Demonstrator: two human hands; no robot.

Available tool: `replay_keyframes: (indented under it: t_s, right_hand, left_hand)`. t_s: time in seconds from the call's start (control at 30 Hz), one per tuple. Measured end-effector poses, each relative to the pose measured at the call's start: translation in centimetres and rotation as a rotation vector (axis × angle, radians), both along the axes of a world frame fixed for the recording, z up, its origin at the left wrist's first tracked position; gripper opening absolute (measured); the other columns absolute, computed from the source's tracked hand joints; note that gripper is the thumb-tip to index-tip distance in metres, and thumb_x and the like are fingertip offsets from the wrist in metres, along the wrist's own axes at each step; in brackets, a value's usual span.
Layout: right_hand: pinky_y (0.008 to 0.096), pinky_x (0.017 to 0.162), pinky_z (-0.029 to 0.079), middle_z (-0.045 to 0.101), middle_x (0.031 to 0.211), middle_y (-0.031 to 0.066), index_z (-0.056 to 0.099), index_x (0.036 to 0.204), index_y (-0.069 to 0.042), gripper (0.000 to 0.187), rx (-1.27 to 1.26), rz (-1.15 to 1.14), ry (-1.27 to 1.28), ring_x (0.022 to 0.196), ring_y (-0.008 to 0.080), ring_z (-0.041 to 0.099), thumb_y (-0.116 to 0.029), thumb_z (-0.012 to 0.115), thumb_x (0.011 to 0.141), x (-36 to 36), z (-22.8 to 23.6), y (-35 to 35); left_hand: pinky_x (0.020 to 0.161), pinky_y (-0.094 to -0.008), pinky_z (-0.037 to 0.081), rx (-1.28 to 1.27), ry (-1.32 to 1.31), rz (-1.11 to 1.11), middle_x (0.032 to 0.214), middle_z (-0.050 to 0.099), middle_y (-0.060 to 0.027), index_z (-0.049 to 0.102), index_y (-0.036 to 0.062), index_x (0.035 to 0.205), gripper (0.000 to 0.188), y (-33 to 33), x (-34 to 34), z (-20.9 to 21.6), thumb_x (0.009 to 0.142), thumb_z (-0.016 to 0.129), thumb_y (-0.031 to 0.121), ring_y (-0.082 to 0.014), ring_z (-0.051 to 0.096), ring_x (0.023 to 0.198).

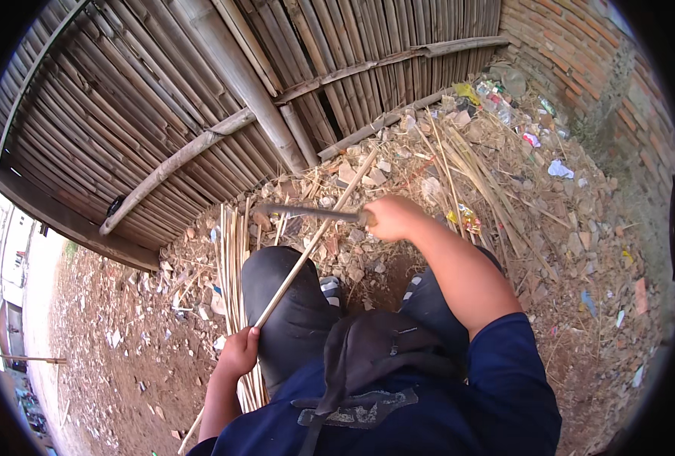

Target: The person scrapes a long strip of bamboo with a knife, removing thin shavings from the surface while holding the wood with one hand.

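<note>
My left hand [238, 352] is closed around a long, pale bamboo strip [295, 270], which slants up and away to the right across my left knee. My right hand [390, 218] grips the handle of a long knife with a dark, narrow blade [307, 212]. The blade points left and crosses the strip near its far end; whether it touches the strip I cannot tell. Beside my left leg lies a bundle of similar bamboo strips [233, 281], partly hidden behind my left hand and forearm.
A bamboo slat wall [147, 99] with pole rails rises in front. To the right stands a brick wall [573, 45]. More split strips [485, 178] lie beyond my right arm. Rubble [580, 243] and litter, including a white scrap [560, 169], cover the ground.
</note>
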State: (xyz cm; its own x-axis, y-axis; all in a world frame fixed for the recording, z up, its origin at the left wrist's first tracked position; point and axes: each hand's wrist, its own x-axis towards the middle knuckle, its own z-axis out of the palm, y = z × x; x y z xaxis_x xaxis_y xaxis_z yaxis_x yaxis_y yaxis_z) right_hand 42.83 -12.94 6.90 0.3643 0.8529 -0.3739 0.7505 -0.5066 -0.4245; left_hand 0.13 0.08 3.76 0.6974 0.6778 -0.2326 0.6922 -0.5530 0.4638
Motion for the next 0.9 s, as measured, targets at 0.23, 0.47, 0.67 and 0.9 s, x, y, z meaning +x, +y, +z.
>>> replay_keyframes:
  t_s: [0.23, 0.47, 0.67, 0.9]
  right_hand:
    - [0.0442, 0.079, 0.054, 0.071, 0.093, 0.0181, 0.068, 0.102, -0.004, 0.027, 0.266, -0.257, 0.026, 0.088, 0.0336, 0.068, -0.024, 0.069, 0.083, 6.6, -5.6, 0.4]
    - [0.0449, 0.083, 0.054, 0.072, 0.102, 0.0174, 0.069, 0.109, -0.007, 0.031, 0.063, -0.087, 0.018, 0.095, 0.0354, 0.069, -0.022, 0.067, 0.082, 0.4, -1.2, 2.3]
    - [0.0406, 0.077, 0.054, 0.068, 0.086, 0.0135, 0.064, 0.091, -0.002, 0.023, 0.073, -0.119, 0.155, 0.081, 0.0263, 0.066, -0.022, 0.071, 0.081, 4.8, -4.1, 1.9]
    - [0.0433, 0.082, 0.054, 0.071, 0.092, 0.0149, 0.072, 0.107, -0.011, 0.028, 0.132, -0.109, 0.103, 0.091, 0.0296, 0.069, -0.024, 0.067, 0.082, 1.0, -1.6, 2.4]
  left_hand:
    - [0.065, -0.0475, 0.048, -0.11, -0.118, 0.039, 0.072, 0.063, -0.0258, 0.061, -0.0018, 0.084, 0.044, 1.3, -0.4, -2.0, 0.106, 0.046, 0.033, -0.0444, 0.063, 0.069]
    - [0.065, -0.0373, 0.047, -0.343, -0.079, 0.087, 0.066, 0.058, -0.0074, 0.059, -0.0005, 0.079, 0.05, 2.6, -1.6, -1.6, 0.108, 0.044, 0.038, -0.0198, 0.055, 0.063]
    - [0.056, -0.0283, 0.039, -0.605, -0.178, 0.151, 0.063, 0.049, 0.0015, 0.054, 0.0062, 0.073, 0.051, 4.0, -2.4, -3.8, 0.109, 0.043, 0.041, -0.0099, 0.043, 0.058]
    - [0.055, -0.0281, 0.039, -0.606, -0.115, 0.184, 0.062, 0.05, 0.0016, 0.055, 0.0065, 0.074, 0.053, 3.7, -2.1, -2.9, 0.108, 0.042, 0.045, -0.0094, 0.043, 0.057]
